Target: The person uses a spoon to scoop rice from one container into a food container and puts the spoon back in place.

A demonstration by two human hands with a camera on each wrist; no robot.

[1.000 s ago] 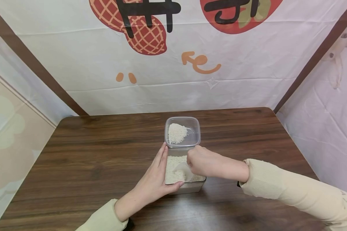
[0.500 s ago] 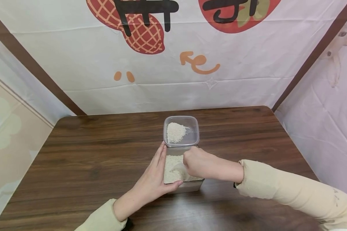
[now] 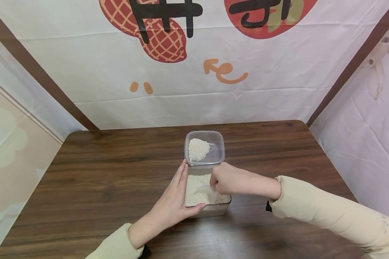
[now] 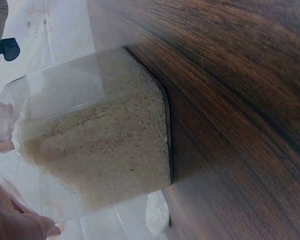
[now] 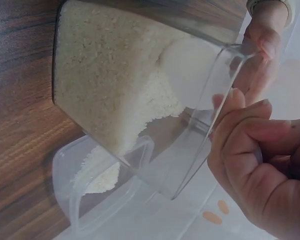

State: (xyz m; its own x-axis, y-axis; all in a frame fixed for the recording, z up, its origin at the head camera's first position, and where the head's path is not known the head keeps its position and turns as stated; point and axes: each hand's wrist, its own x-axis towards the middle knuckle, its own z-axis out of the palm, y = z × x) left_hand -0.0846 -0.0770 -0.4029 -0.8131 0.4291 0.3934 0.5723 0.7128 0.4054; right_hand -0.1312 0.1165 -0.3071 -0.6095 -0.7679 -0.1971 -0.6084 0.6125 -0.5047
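Observation:
A clear, straight-sided bin (image 3: 210, 211) stands on the table, much of it filled with white rice (image 3: 196, 180). My left hand (image 3: 170, 201) rests against it, straight fingers along the left wall and thumb across the front edge. Above the rice, my right hand (image 3: 231, 180) grips a translucent whitish scoop (image 3: 205, 190), whose bowl sits down in the grain. Through the bin wall the scoop (image 5: 190, 70) also shows in the right wrist view; its handle is mostly hidden by the fingers. Rice (image 4: 110, 150) fills the lower bin in the left wrist view.
Just behind the bin is a smaller clear plastic tub (image 3: 204, 132) holding a small heap of rice (image 3: 199, 149). Both stand on a dark wooden table (image 3: 116, 172). A printed white cloth (image 3: 181, 108) hangs beyond its far edge.
My right hand moved slightly left with the scoop, then back right and slightly up; the scoop dipped into the rice. My left hand stays on the bin, and the tub's heap looks the same.

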